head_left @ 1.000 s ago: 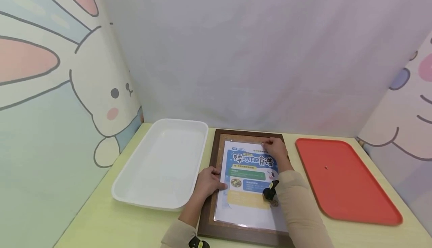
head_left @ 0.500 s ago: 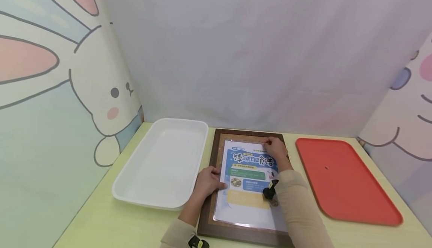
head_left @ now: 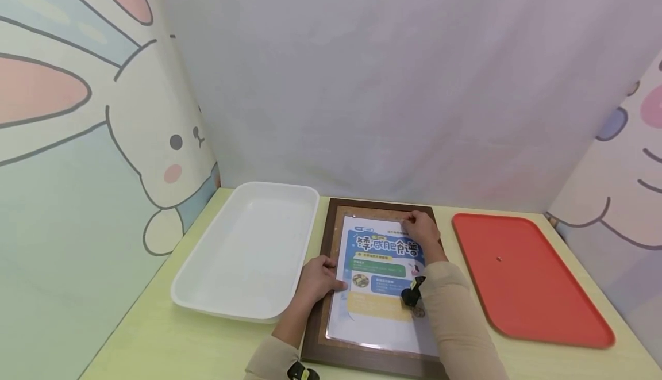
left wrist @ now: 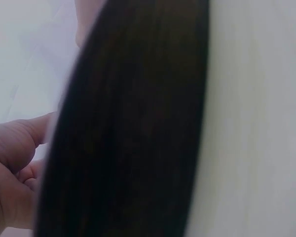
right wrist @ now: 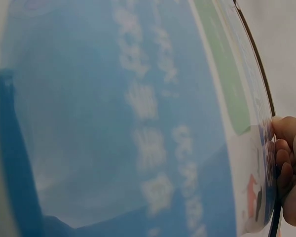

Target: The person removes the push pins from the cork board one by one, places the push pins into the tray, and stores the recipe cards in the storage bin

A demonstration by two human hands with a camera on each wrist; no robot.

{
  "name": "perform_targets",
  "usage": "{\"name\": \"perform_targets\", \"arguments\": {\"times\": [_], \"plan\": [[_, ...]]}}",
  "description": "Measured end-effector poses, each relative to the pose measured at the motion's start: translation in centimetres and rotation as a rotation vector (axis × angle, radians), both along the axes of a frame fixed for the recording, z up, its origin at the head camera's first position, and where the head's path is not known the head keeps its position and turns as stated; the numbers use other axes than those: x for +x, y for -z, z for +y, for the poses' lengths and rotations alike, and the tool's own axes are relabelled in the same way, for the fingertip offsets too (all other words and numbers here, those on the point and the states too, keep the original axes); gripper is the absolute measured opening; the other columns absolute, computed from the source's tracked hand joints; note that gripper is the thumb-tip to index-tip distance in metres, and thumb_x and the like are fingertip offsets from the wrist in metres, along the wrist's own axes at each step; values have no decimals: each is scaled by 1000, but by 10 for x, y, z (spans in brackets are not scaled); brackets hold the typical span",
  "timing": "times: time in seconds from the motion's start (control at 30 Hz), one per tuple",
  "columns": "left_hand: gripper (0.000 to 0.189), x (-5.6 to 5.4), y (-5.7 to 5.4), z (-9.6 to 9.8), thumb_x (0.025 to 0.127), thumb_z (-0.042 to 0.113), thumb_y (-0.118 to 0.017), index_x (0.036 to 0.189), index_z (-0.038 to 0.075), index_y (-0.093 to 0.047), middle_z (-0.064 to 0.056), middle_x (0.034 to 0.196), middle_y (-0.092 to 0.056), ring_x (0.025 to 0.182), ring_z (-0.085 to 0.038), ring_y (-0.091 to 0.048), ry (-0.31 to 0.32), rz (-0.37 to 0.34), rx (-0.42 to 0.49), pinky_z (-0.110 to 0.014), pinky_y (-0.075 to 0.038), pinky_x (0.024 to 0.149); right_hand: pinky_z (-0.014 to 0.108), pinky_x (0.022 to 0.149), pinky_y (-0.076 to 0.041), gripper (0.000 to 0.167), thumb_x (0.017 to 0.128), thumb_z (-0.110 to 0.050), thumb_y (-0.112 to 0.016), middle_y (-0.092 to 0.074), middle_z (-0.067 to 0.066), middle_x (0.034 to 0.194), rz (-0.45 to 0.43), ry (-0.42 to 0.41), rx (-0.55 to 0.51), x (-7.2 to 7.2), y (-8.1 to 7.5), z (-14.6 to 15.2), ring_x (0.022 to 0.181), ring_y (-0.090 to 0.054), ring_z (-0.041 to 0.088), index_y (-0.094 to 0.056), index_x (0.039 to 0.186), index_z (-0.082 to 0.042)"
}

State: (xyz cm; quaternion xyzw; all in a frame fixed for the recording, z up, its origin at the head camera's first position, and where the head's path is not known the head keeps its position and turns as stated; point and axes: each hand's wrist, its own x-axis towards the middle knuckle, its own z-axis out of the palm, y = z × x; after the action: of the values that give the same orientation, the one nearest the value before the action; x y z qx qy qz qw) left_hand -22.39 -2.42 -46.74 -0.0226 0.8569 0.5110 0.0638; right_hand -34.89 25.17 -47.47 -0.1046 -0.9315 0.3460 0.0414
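A printed, laminated poster (head_left: pixel 380 331) in blue, green and yellow lies on a brown cork board (head_left: pixel 338 230) with a dark wooden frame (head_left: pixel 323 236). My left hand (head_left: pixel 319 279) rests across the frame's left side, its thumb on the poster's left edge. In the left wrist view the dark frame covers part of that hand. At the poster's top right corner my right hand (head_left: pixel 423 229) has its fingertips together on the edge. Its lower fingers (right wrist: pixel 284 163) are curled in the right wrist view; what sits between the fingertips is hidden.
A deep white tray (head_left: pixel 243 253) stands left of the board on the pale yellow table (head_left: pixel 207 345). A flat red tray (head_left: pixel 538 288) lies on the right, with a tiny shiny spot (head_left: pixel 499 258) on it. A pale curtain (head_left: pixel 372 81) hangs behind.
Both hands keep their places on the poster. Only a slight shift of the whole head view shows.
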Motion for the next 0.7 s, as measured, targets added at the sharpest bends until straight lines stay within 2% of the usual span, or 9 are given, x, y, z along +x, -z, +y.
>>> {"name": "perform_targets", "arguments": {"times": [0.3,0.5,0.7], "plan": [[48,0,-3,-1,61,4,-85,101,-1,-59,-4,70,-58,62,-17,-56,1,-1,4,-30,-48,55,48,82,-35,20,89,-25,-62,-62,11,93,-23,11,-73,0,-5,0,83,-54,28,-65,98,-7],[48,0,-5,0,61,4,-85,100,-1,-58,-5,70,-57,62,-17,-56,3,-7,5,-30,-48,55,47,78,-35,18,88,-24,-60,-60,10,86,-25,6,-37,2,-9,1,79,-52,27,-62,92,-7],[48,-1,-4,1,60,4,-85,100,-1,-58,-5,71,-57,63,-17,-56,-2,-16,0,-30,-48,55,44,74,-35,19,87,-26,-60,-60,7,81,-35,7,-23,-3,-3,4,75,-53,26,-63,87,-7]]}}
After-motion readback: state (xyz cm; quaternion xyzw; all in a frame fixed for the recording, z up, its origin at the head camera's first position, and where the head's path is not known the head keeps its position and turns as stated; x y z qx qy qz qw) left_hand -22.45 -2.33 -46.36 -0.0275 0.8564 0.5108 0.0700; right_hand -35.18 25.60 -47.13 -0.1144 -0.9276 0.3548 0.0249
